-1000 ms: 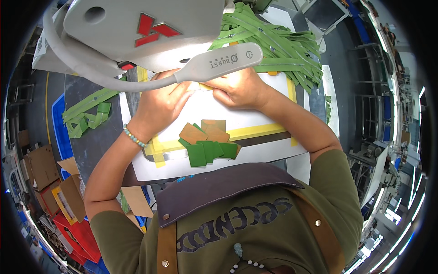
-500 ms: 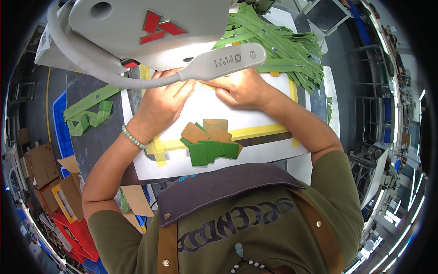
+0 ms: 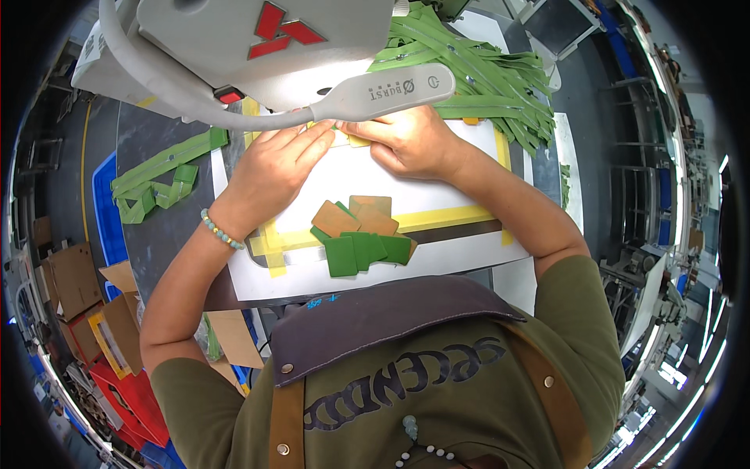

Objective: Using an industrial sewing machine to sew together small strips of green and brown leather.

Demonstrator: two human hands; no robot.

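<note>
My left hand [image 3: 273, 166] and my right hand [image 3: 414, 141] meet under the head of a sewing machine [image 3: 242, 47]. The left fingers are closed together, their tips partly behind the grey lamp arm [image 3: 391, 92]. My right fingers are curled in a pinch. A bit of green and a yellowish edge show between the fingertips, too small and covered to name. Closer to me, several small rectangular patches [image 3: 341, 257], green on one side and tan on the other, lie overlapping on the white work surface [image 3: 336, 176].
A heap of green zipper strips [image 3: 492, 86] spreads at the far right. Another green zipper strip [image 3: 160, 168] lies folded at the left. Yellow tape [image 3: 437, 221] borders the white surface. Cardboard boxes [image 3: 117, 328] and a blue bin [image 3: 108, 207] stand below on the left.
The machine and the table have shifted slightly in the view. Both hands stay together under the machine head, with a sliver of green now showing between the fingertips.
</note>
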